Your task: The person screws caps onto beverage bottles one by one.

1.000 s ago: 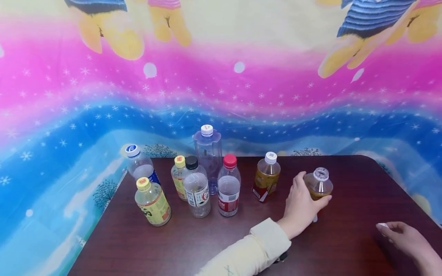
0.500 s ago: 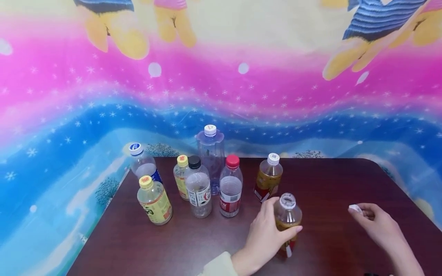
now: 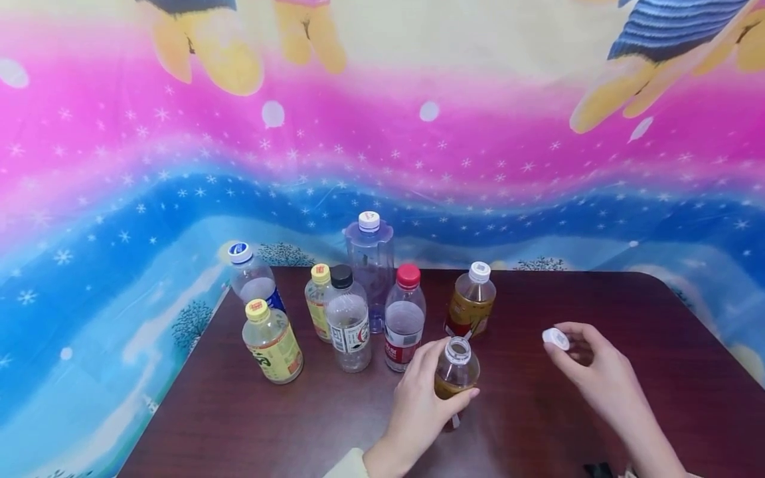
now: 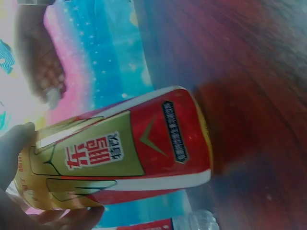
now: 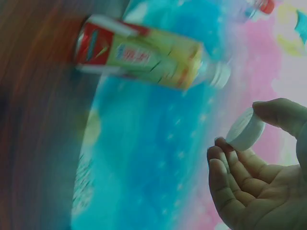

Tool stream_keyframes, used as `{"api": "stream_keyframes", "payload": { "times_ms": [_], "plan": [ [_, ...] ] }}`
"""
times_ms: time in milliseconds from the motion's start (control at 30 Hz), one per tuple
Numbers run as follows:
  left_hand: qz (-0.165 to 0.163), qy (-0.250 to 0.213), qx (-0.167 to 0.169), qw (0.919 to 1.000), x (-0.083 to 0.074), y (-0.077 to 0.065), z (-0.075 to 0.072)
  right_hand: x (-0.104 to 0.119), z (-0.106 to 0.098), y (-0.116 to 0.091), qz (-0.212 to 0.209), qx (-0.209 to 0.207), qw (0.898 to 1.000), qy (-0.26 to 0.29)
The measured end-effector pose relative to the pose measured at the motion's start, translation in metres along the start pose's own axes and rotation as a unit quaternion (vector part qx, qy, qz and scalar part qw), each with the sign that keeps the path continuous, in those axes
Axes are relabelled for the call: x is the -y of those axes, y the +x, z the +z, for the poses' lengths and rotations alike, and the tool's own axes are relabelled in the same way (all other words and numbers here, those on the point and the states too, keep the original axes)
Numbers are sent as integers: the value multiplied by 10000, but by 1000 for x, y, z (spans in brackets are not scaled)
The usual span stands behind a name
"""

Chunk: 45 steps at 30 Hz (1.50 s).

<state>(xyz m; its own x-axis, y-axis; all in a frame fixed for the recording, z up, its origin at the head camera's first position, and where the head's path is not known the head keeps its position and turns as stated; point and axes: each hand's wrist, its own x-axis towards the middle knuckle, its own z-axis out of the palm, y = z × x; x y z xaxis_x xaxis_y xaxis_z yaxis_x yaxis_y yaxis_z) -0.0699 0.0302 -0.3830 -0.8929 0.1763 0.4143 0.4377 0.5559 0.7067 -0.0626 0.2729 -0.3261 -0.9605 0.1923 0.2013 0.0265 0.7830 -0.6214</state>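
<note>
My left hand (image 3: 418, 398) grips an uncapped gold-and-red drink bottle (image 3: 457, 382) round its upper body, thumb on the near side. The bottle stands nearly upright with its bare mouth facing up. Its red-and-gold label (image 4: 115, 148) fills much of the left wrist view. To the right, my right hand (image 3: 597, 368) pinches a white bottle cap (image 3: 556, 339) between thumb and fingers, apart from the bottle. The cap (image 5: 246, 129) is held edge-on in the right wrist view, with the other fingers curled loosely below it. A matching bottle (image 3: 471, 305) with its white cap on stands just behind the held one.
Left of the held bottle stand a red-capped bottle (image 3: 405, 325), a black-capped one (image 3: 348, 325) and a tall purplish bottle (image 3: 370, 259). Farther left are two yellow-capped bottles (image 3: 273, 348) and a blue-labelled bottle (image 3: 254, 279). A patterned cloth (image 3: 418, 166) hangs behind the dark table (image 3: 627, 305).
My left hand has brought the uncapped bottle leftward and nearer across the table. My right hand has come in from the right with the cap, so the two are closer together.
</note>
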Motion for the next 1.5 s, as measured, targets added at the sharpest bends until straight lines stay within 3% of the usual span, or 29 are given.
{"api": "stream_keyframes", "payload": {
  "times_ms": [233, 433, 667, 833, 1500],
  "plan": [
    [110, 293, 70, 9995, 6, 2, -3, 51, 10, -7, -821, -202, 9960, 292],
    [-6, 227, 281, 9993, 7, 5, -6, 83, 22, -11, -1563, -33, 9870, 359],
    [42, 323, 271, 9991, 6, 5, -4, 93, 37, -9, -2124, 429, 9752, 447],
    [53, 322, 306, 9990, 4, 4, -3, 91, 41, -9, -2435, 432, 9679, 446],
    [-32, 463, 211, 9987, 4, 3, -4, 95, 43, -7, -1971, 436, 9790, 294]
  ]
}}
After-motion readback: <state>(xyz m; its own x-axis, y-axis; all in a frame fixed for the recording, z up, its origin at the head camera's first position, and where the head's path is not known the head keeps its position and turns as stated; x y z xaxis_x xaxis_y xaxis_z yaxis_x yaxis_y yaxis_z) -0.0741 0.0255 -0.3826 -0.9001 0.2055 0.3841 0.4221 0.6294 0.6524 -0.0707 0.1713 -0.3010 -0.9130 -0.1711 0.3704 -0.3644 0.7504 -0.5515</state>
